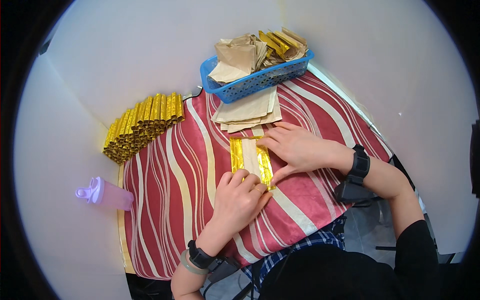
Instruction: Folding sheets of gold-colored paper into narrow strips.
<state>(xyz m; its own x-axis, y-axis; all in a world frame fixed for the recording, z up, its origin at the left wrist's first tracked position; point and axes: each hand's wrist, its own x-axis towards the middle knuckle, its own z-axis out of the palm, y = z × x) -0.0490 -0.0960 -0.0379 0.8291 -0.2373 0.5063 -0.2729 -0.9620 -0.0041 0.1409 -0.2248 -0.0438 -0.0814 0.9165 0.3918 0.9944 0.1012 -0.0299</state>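
Observation:
A sheet of gold-foil joss paper lies on the striped cloth, with gold along both sides and a bare tan strip down its middle. At its near edge, my left hand has its fingers curled and pressed together on the paper. My right hand reaches across from the right. Its fingertips rest on the sheet's far right edge, while the thumb stretches apart toward the near right corner. Just beyond the sheet lies a loose stack of plain tan paper sheets, partly under the basket.
A blue plastic basket at the back holds tan papers and gold-foil pieces. Many gold paper rolls are piled at the far left. A lilac bottle lies at the left edge of the red striped cloth. Pale walls enclose the table.

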